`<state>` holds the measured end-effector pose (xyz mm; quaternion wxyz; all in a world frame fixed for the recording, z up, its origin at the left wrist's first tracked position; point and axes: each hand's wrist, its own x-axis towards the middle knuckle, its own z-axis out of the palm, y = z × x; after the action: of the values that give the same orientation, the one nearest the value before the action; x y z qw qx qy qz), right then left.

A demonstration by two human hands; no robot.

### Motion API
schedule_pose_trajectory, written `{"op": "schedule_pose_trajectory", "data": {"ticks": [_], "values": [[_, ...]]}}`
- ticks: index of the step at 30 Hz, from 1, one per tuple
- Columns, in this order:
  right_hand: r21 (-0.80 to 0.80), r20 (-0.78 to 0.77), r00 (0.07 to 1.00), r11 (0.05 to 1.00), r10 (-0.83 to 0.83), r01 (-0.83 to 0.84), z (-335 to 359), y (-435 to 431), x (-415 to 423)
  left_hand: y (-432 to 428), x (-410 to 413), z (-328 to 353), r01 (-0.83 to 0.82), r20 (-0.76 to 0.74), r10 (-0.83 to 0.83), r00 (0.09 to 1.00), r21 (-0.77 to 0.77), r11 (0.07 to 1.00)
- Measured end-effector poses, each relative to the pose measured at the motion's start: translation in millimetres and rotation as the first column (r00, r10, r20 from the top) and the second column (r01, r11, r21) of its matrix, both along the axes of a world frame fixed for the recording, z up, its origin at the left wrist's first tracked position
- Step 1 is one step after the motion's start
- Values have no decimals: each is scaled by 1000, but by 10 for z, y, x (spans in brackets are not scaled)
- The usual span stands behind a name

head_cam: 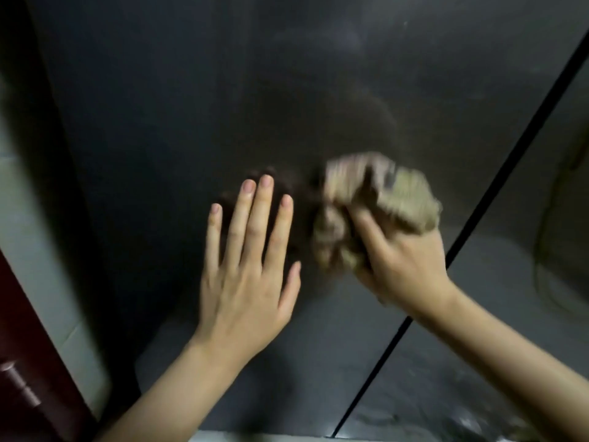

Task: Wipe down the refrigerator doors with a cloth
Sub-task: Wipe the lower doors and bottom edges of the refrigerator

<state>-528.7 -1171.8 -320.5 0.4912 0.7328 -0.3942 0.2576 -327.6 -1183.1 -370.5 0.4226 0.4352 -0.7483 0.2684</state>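
A dark grey glossy refrigerator door (223,90) fills most of the view. My left hand (248,269) lies flat against it with straight fingers pointing up. Just to its right, my right hand (401,266) grips a bunched beige cloth (398,199) and holds it against the same door. The cloth is blurred. A thin black gap (478,212) runs diagonally and separates this door from the second door (526,250) on the right.
At the left stands a pale wall strip (41,250) and beside it a dark red door with a hinge (16,378). A light edge shows under the doors at the bottom (255,437). The glossy doors carry faint reflections and smears.
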Motion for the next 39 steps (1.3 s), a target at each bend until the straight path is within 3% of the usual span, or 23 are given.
{"op": "schedule_pose_trajectory", "data": {"ticks": [4,6,9,12,15,19,21,24,27,29,32,35,39], "values": [[-130,250,968,990,-28,62,230,-186,442,48,109,-55,-24,-41,26,999,38,999],[-61,161,985,996,-56,67,-177,-175,442,49,200,-91,-45,-27,46,999,56,997],[145,-159,987,988,-26,49,-882,-42,162,51,314,-160,-62,-12,63,998,80,995],[226,-235,967,973,95,-40,-800,-6,65,49,438,-190,-92,-8,93,996,116,989],[73,-83,986,988,144,-138,-150,-148,399,12,507,-176,-113,-28,119,993,157,981],[-66,178,979,993,104,-94,174,-335,850,10,473,-181,-85,-65,97,993,172,981],[-6,95,991,995,96,-96,-188,-335,824,-4,505,-194,-62,-92,76,993,150,987],[221,-121,988,973,100,-71,-801,-254,633,-22,646,-218,-79,-163,105,981,156,985],[318,-358,919,947,166,-47,-872,-235,523,-38,826,-216,-113,-288,188,939,259,959],[331,-272,948,941,163,-67,-539,-244,658,-63,916,-229,-94,-367,229,901,350,932],[216,33,995,972,92,-97,27,-326,1039,-90,956,-244,30,-514,242,823,465,885],[52,-18,999,998,49,-48,62,-418,1257,-132,946,-216,137,-633,260,729,507,851],[195,-133,990,981,33,-7,-499,-463,1264,-218,1054,-205,191,-715,217,665,444,876]]}}
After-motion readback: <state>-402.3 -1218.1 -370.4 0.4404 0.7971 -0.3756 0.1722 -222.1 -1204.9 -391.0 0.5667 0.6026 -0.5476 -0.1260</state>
